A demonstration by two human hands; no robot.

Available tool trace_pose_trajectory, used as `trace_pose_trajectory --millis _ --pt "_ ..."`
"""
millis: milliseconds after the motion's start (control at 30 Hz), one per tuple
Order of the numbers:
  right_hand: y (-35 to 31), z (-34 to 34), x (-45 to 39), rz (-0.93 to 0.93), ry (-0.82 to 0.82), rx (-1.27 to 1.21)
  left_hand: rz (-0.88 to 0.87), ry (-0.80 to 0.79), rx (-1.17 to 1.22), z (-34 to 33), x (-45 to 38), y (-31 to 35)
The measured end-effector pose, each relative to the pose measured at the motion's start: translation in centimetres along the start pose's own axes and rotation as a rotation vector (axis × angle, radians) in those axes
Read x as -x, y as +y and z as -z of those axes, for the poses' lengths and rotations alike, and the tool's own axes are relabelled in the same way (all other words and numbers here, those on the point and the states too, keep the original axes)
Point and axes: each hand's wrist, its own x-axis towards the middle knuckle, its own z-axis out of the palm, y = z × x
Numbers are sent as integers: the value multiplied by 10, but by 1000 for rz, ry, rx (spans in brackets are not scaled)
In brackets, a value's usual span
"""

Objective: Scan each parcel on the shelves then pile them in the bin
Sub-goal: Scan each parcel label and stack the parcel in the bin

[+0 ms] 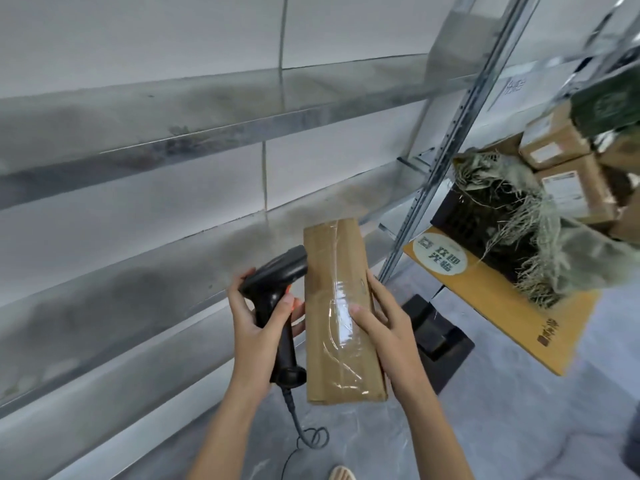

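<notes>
- Parcel point(341, 313): a long, flat brown cardboard package with clear tape running down its face, held upright in mid-air at the centre of the view, above the grey floor point(502, 427).
- Right hand point(384, 327) grips the parcel from its right edge, thumb pressed on the taped front and fingers point(375, 289) wrapped behind the side.
- Left hand point(259, 327) holds a black handheld barcode scanner point(277, 289) by its handle, fingers curled round the grip; the scanner's head points right, toward the parcel, and sits just beside the parcel's left edge.
- A coiled black cable point(304, 431) hangs from the base of the scanner's handle toward the floor.
- Metal shelving upright point(446, 150) rises at the right, well beyond the parcel.
- On the right, a yellow cardboard box point(512, 306) with a round white label lies tilted; frayed greenish fabric with loose threads point(512, 216) drapes over a dark item on it.
- Further right, several brown cardboard boxes point(568, 188) with white labels are stacked; the details are blurred.
- A black stand point(433, 327) sits on the floor just right of the right hand.
- Pale panelled wall point(138, 168) fills the left and far side.
</notes>
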Motion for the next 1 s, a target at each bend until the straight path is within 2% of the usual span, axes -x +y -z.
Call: trace_pose_trajectory --millis 167,400,533,600,700,867,1000 --pt "1 1 -20 9 -18 334 -64 34 -121 -1 -5 -7" --pt "7 -25 -32 -13 -7 517 -168 22 -97 -11 -11 -8" --pt "19 -24 -39 38 69 468 -138 40 -39 -16 -18 -6" --pt "24 -22 -43 65 105 372 -116 38 9 -17 -19 -8" --pt "26 -16 -48 72 139 208 -119 84 -50 -13 -20 -12" --pt "26 -9 -53 113 110 5 -56 73 -23 -11 -26 -23" --pt "27 -13 -57 137 70 -29 -29 58 -35 -20 -28 -25"
